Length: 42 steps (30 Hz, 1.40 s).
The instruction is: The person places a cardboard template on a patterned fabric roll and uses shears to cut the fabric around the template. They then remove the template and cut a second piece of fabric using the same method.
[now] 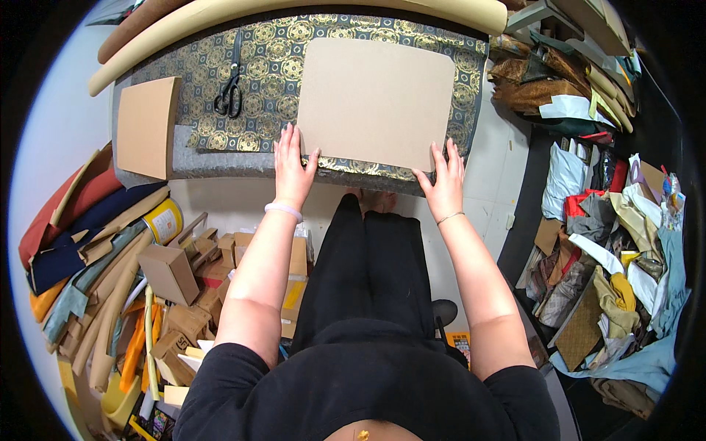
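While flat, brd [376, 103] btwn LH [295, 175], RH [446, 185]

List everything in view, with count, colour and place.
Board: one, beige, on the patterned fabric
Patterned fabric: one, dark and gold, under the board
Scissors: one pair, black, left of the board
Slab: one, tan, left of the patterned fabric
Long rolls: two, cream and brown, far edge
Boxes: several, brown, lower left
Tin: one, yellow and white, left
Cloth heap: too jumbled to count, mixed colours, right
Black trousers: one pair, below the board
Left hand: one, bare, board's near left corner
Right hand: one, bare, near right corner
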Available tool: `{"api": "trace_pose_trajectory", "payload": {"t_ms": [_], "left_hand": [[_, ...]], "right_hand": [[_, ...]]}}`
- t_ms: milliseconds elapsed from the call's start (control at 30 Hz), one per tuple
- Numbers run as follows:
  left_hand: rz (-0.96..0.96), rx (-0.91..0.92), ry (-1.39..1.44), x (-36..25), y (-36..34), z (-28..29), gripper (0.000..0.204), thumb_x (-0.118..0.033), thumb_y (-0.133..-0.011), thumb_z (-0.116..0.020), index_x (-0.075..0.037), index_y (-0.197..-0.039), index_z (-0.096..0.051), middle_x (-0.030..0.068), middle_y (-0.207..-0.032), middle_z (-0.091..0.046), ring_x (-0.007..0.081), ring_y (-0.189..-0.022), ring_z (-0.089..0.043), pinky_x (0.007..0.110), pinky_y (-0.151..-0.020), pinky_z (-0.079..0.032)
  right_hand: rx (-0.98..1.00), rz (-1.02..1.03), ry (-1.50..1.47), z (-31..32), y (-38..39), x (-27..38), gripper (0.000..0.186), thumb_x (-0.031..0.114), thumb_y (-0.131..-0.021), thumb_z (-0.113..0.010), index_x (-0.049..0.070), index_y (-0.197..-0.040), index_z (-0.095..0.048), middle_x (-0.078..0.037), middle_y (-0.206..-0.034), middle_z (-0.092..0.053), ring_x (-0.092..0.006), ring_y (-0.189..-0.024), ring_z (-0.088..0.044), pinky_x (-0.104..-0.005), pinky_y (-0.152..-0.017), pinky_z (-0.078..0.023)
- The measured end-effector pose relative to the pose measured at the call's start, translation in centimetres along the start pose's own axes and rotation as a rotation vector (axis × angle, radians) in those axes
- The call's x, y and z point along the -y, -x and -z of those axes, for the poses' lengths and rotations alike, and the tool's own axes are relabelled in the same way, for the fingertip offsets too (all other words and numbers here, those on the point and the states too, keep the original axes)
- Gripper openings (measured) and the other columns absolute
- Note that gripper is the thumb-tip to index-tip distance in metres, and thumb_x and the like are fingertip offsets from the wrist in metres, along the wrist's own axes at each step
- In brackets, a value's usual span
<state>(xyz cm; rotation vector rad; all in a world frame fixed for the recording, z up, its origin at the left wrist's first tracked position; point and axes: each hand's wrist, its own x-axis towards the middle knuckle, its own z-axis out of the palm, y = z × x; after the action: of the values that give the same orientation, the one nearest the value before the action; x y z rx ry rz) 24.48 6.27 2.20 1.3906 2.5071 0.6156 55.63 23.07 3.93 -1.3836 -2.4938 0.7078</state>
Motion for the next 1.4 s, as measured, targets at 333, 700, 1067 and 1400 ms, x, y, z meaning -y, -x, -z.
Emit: {"api": "trace_pose_trajectory", "payload": {"t_ms": [333, 700, 1067, 1400], "left_hand": [[-0.054, -0.007, -0.01, 0.5, 0.1, -0.4, 0.077, -0.034, -0.093, -0.079, -0.006, -0.157, -0.047, 0.0145, -0.167, -0.04, 0.04, -0.156, -0.032, 0.058, -0.128, -0.022], [-0.021, 0.008, -0.056, -0.2, 0.0, -1.0, 0.078, -0.036, -0.094, -0.077, -0.008, -0.159, -0.044, 0.0131, -0.17, -0.035, 0.041, -0.157, -0.028, 0.06, -0.128, -0.018], [-0.03, 0.011, -0.102, 0.1, 0.0, -1.3, 0.077, -0.041, -0.096, -0.073, -0.006, -0.158, -0.045, 0.0126, -0.171, -0.035, 0.0416, -0.157, -0.029, 0.061, -0.128, -0.019], [-0.026, 0.022, -0.129, -0.1, -0.1, -1.2, 0.075, -0.042, -0.097, -0.072, -0.006, -0.158, -0.046, 0.0132, -0.171, -0.034, 0.0414, -0.157, -0.028, 0.06, -0.128, -0.019]], "right_hand": [[0.021, 0.017, 0.011, -0.2, 0.1, -0.5, 0.072, 0.037, -0.086, -0.084, 0.02, -0.151, -0.058, -0.014, -0.167, -0.038, -0.0382, -0.154, -0.035, -0.0558, -0.127, -0.027], [-0.036, -0.02, 0.02, -1.0, 0.0, -0.1, 0.064, 0.036, -0.09, -0.081, 0.022, -0.149, -0.06, -0.014, -0.167, -0.04, -0.0375, -0.153, -0.037, -0.0543, -0.127, -0.028], [-0.03, -0.032, 0.022, -1.2, 0.1, 0.0, 0.064, 0.033, -0.092, -0.08, 0.02, -0.151, -0.059, -0.014, -0.169, -0.037, -0.0377, -0.155, -0.035, -0.0545, -0.127, -0.027], [-0.028, -0.014, 0.065, -1.3, 0.2, -0.1, 0.066, 0.039, -0.094, -0.076, 0.022, -0.154, -0.055, -0.015, -0.168, -0.037, -0.0371, -0.155, -0.034, -0.0538, -0.127, -0.026]]}}
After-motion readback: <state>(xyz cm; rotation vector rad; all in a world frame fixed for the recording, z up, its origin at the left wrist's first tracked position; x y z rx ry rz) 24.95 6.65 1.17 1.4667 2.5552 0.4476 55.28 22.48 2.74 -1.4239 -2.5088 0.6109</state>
